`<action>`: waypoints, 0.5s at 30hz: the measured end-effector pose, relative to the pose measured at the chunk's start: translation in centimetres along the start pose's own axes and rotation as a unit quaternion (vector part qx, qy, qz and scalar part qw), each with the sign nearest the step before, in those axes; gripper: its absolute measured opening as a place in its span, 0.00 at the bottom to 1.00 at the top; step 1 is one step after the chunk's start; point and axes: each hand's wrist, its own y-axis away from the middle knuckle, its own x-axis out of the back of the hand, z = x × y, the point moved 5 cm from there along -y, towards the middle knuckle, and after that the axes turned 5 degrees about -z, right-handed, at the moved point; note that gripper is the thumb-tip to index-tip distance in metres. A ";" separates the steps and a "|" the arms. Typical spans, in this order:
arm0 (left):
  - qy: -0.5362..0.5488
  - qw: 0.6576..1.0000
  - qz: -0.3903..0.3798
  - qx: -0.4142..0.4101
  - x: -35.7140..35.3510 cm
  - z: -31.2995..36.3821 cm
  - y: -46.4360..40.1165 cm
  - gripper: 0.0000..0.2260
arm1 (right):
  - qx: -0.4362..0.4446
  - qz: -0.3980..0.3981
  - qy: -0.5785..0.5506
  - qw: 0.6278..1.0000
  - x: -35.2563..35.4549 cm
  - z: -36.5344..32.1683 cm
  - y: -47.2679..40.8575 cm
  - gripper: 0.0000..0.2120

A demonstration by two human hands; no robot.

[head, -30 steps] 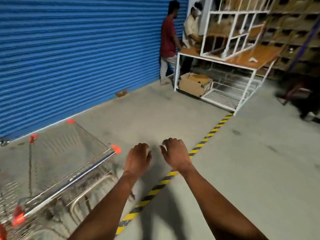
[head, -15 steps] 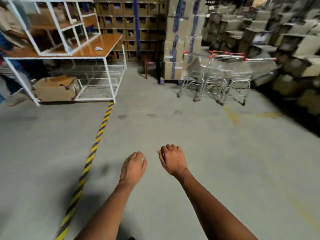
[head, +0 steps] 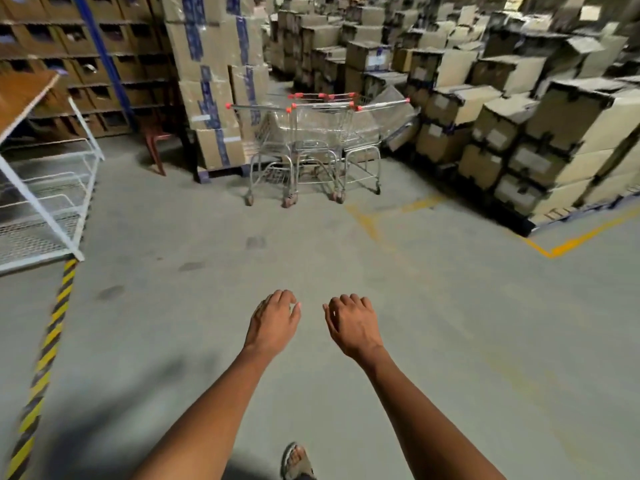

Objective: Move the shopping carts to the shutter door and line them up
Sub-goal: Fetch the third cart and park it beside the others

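Several metal shopping carts (head: 313,147) with red handle caps stand side by side ahead, at the far edge of the open floor, in front of stacked cardboard boxes. My left hand (head: 273,322) and my right hand (head: 351,325) are held out low in front of me, palms down, fingers loosely curled, holding nothing. Both hands are well short of the carts. The shutter door is out of view.
A white wire-shelf workbench (head: 45,188) stands at the left, with a yellow-black floor stripe (head: 45,355) running from its corner. A tall box stack (head: 214,81) rises left of the carts, and low box stacks (head: 519,133) fill the right. A red chair (head: 156,140) stands behind.
My view has swung right, away from the blue shutter door and the cart beside it, toward the carts by the boxes. These carts now look closer. My hands stay empty in front.
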 end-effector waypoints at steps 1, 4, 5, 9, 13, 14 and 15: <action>0.007 1.000 -0.006 -0.008 -0.7 0.8 -3.0 0.05 | -0.011 0.001 0.002 1.000 -0.1 1.9 -2.0 0.18; 0.008 0.999 -0.010 -0.046 -2.6 3.1 -12.1 0.05 | -0.038 0.004 0.018 0.999 -0.1 7.4 -8.4 0.19; 0.006 0.998 -0.012 -0.060 -3.2 3.8 -15.1 0.05 | -0.047 0.005 0.026 0.999 0.0 9.1 -10.6 0.19; 0.012 0.994 -0.034 -0.102 -6.6 6.8 -25.7 0.06 | -0.088 0.015 0.032 0.996 -0.2 16.5 -18.2 0.18; 0.009 0.990 -0.049 -0.129 -11.7 8.8 -35.6 0.06 | -0.107 0.010 0.040 0.993 -2.0 24.0 -26.0 0.19; 0.009 0.989 -0.053 -0.136 -13.2 9.2 -38.2 0.06 | -0.111 0.010 0.039 0.993 -2.8 26.1 -28.0 0.19; 0.007 0.988 -0.055 -0.141 -14.8 9.6 -40.9 0.05 | -0.112 0.013 0.040 0.993 -3.7 28.2 -30.1 0.19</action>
